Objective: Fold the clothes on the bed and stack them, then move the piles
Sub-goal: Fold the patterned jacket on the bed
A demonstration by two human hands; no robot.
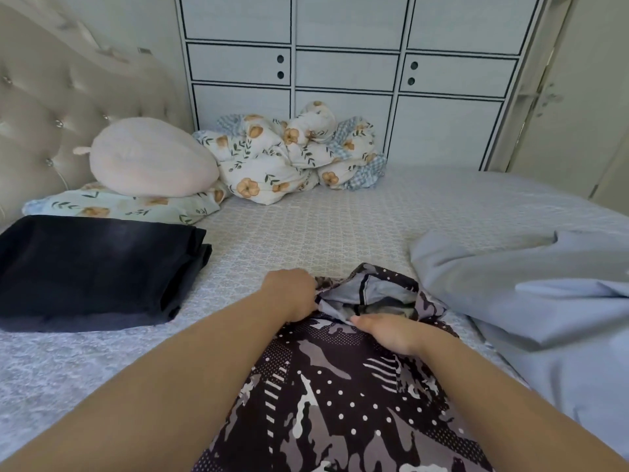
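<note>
Bedsheet (306,233) of pale patterned fabric carries the patterned garment (340,403), its long axis running from the person out to the neck opening. Both hands sit at that far end: left hand (292,292) pinches the collar's left edge, right hand (391,332) presses flat, fingers relaxed. Beyond left lies 1 folded dark pile (95,267); right, an unfolded blue garment (527,301).

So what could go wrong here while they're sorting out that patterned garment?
The left hand grips the patterned garment at its bunched top edge while the right hand rests flat on it; a tug might wrinkle it further. The loose light blue garment lies right beside it and could get caught up. The folded dark pile looks safely apart.
</note>
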